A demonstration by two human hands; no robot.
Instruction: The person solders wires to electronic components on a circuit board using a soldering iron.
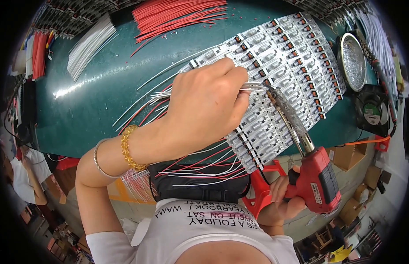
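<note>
My left hand (209,99) is closed on a small bundle of white wires (254,86), their ends pointing right over the grid of metal parts. In my right hand (283,200) is a red and black soldering gun (319,180), gripped by its handle. Its long tip slants up and left, meeting the area right at the wire ends. Beneath both lies a wide slanted array of silver components (283,61) with black and orange pieces. Red and white wires (204,165) trail from its left and lower edges. My left hand hides part of the array.
Red wires (178,17) and white wires (91,46) lie in bunches on the green tabletop (90,114). At the right stand a metal bowl (353,61) of silvery bits and a black fan (372,110). A red stool (259,189) is below the table edge.
</note>
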